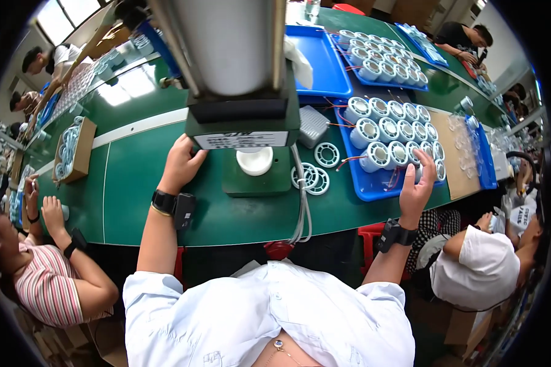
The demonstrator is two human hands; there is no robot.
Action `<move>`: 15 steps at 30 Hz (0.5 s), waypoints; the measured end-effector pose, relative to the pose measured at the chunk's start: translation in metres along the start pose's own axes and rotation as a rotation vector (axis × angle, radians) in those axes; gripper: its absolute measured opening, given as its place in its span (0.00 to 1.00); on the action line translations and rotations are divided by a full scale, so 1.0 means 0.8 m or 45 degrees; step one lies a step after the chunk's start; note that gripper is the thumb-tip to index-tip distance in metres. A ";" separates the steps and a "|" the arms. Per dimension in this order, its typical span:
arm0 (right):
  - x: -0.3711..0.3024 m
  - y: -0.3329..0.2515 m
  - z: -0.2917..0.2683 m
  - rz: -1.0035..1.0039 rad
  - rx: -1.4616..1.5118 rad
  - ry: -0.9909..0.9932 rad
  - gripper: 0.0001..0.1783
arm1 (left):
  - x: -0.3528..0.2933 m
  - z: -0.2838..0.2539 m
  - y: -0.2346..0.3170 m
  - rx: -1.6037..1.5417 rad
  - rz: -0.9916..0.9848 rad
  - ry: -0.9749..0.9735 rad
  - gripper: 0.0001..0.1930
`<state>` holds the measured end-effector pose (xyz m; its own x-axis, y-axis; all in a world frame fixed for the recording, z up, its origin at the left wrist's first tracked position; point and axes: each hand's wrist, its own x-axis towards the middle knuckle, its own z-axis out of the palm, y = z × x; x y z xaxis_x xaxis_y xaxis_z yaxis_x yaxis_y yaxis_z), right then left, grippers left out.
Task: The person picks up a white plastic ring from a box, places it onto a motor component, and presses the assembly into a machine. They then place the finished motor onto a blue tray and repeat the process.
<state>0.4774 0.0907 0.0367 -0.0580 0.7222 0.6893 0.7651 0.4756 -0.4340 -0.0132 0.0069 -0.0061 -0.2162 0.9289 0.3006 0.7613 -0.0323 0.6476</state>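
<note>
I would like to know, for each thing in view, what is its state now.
Press: upright; running or not, unclear
White piece: in press, partly hidden
Near tray: loaded with cylinders
Cylinders: standing, some with loose wires
Tray behind it: loaded too
Rings: flat, two overlapping
Cable: slack
Box: open, loaded
Left hand: at press, contact unclear
Right hand: at cylinders, grip unclear

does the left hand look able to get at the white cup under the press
Probably yes: the left hand is beside the press, and nothing visible blocks the near side of the white cup.
</note>
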 end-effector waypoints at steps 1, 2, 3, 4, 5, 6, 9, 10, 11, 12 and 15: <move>0.003 -0.025 0.010 0.015 0.248 -0.084 0.13 | 0.000 0.002 -0.006 -0.058 0.039 0.001 0.08; 0.008 -0.046 0.020 0.003 0.270 -0.095 0.13 | 0.003 0.004 -0.009 -0.124 0.090 -0.002 0.08; 0.015 -0.069 0.034 -0.041 0.391 -0.213 0.11 | 0.002 0.002 -0.010 -0.106 0.071 0.019 0.08; 0.021 -0.089 0.048 -0.086 0.509 -0.330 0.09 | 0.002 0.000 -0.012 -0.149 0.080 -0.009 0.08; 0.026 -0.100 0.056 -0.132 0.615 -0.447 0.08 | 0.002 0.000 -0.009 -0.202 0.094 -0.040 0.07; 0.027 -0.103 0.065 -0.146 0.627 -0.456 0.08 | 0.001 0.000 -0.006 -0.256 0.110 -0.070 0.07; 0.025 -0.104 0.099 -0.170 0.709 -0.631 0.07 | 0.000 -0.008 0.013 -0.137 0.151 -0.077 0.07; 0.024 -0.107 0.105 -0.187 0.723 -0.640 0.07 | -0.002 -0.012 0.016 -0.074 0.170 -0.086 0.07; 0.021 -0.108 0.107 -0.149 0.706 -0.690 0.06 | -0.002 -0.014 0.013 -0.067 0.158 -0.070 0.07; 0.017 -0.109 0.107 -0.110 0.688 -0.739 0.06 | -0.002 -0.015 0.009 -0.032 0.202 -0.063 0.08; 0.009 -0.107 0.107 -0.093 0.681 -0.768 0.05 | -0.004 -0.016 0.008 0.044 0.282 -0.035 0.08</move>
<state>0.3570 0.0981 0.0290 -0.5483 0.7542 0.3613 0.3449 0.5976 -0.7239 -0.0159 -0.0009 0.0062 -0.0253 0.9103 0.4132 0.8091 -0.2242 0.5433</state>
